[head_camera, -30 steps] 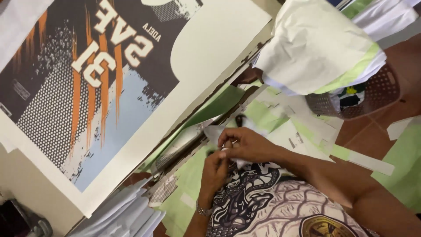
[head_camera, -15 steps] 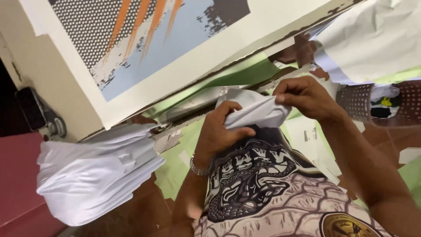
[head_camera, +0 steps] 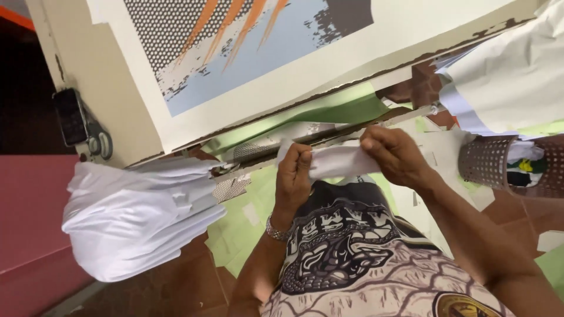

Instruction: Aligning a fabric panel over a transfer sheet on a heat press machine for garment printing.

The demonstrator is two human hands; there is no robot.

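Note:
Both hands grip a crumpled strip of white paper [head_camera: 341, 159] held in front of my chest. My left hand [head_camera: 294, 176], with a metal bracelet on the wrist, pinches its left end. My right hand [head_camera: 395, 154] closes over its right end. Just above the hands runs the worn edge of a cream table [head_camera: 294, 103] that carries a large print with orange streaks, a dotted pattern and a pale blue field [head_camera: 247, 53]. Below the hands is my patterned black and cream shirt [head_camera: 352, 246].
A bundle of white cloth [head_camera: 135, 217] hangs at the left under the table. A dark phone and scissors [head_camera: 82, 123] hang on the table's side. A perforated basket [head_camera: 505, 164] stands at the right under white sheets [head_camera: 511, 76]. Green and white paper scraps litter the brown floor [head_camera: 247, 223].
The view has shifted down and left along the table. My hands have pulled the white paper out wider between them and raised it a little toward the table edge.

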